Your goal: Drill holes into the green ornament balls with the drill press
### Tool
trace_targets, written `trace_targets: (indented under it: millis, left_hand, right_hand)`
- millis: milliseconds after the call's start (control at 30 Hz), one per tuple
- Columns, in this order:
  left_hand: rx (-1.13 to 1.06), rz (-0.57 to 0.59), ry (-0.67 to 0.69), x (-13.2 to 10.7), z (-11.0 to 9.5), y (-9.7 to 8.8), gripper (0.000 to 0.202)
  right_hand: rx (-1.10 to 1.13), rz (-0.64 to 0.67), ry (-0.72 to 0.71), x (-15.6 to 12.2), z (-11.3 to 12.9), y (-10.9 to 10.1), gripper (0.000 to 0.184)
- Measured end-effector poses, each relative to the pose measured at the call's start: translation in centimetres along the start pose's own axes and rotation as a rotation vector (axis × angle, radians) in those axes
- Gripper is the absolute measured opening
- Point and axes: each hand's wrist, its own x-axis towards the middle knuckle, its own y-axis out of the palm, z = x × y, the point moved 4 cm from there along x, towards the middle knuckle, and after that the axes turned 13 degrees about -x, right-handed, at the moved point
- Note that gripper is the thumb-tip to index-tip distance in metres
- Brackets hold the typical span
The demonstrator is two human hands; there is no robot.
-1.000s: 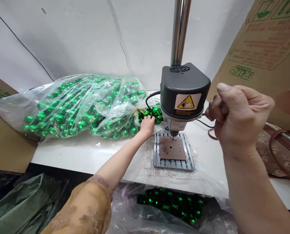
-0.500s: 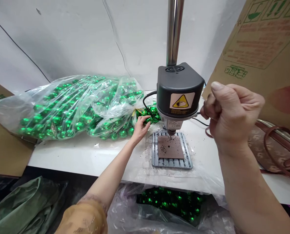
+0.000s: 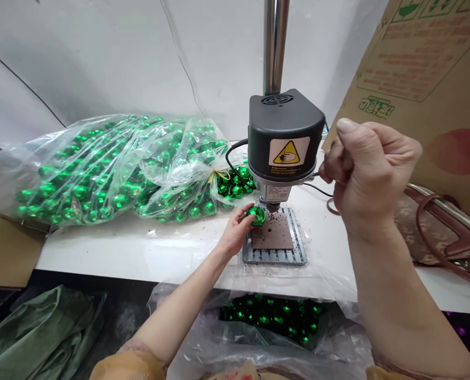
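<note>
Between the thumb and fingers of my left hand (image 3: 238,229) is a shiny green faceted ball (image 3: 257,216). It is held above the left part of a brown square board (image 3: 276,238), which has a small hole and dark crumbs on it. The board lies on the slotted metal base (image 3: 300,248) of a black drill press (image 3: 286,129) with a yellow warning label. The chuck (image 3: 273,207) hangs just right of the ball. My right hand (image 3: 371,174) is closed in a fist round the press's lever (image 3: 316,174), mostly hidden by the fingers.
Clear plastic bags (image 3: 112,169) full of green balls lie along the wall on the left, one open near the press. Another bag (image 3: 274,316) of green balls is below the table edge. At the right stand a cardboard box (image 3: 409,111) and a brown handbag (image 3: 436,232).
My left hand has taken a green ball from the open bag and brought it right and toward me, over the board. The right hand stays closed at the lever.
</note>
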Motion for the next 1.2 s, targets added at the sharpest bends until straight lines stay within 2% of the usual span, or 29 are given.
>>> trace_targets:
  millis: [200,500,767,867,1033,1200]
  left_hand:
    - [0.208,0.118,0.149,1.0,1.2,-0.2,0.058]
    - [0.390,0.226,0.193,1.0,1.4,0.0,0.061]
    - [0.523,0.288,0.244,0.3,1.4,0.7,0.055]
    - [0.514,0.278,0.263,0.1,1.5,1.0,0.057]
    - [0.391,0.251,0.190,-0.2,2.6,1.2,0.056]
    - [0.454,0.215,0.227,-0.6,3.2,1.1,0.059]
  right_hand:
    - [0.018,0.006,-0.010,0.0,0.0,0.0,0.042]
    - [0.002,0.008,-0.013,0.1,0.1,0.1,0.046]
    - [-0.054,0.019,0.026,0.6,0.3,0.3,0.045]
    - [-0.021,0.029,0.082,1.5,0.0,0.7,0.044]
    - [0.032,0.044,0.154,2.6,-0.6,1.3,0.047]
    - [0.036,0.047,0.163,2.6,-0.4,1.3,0.047]
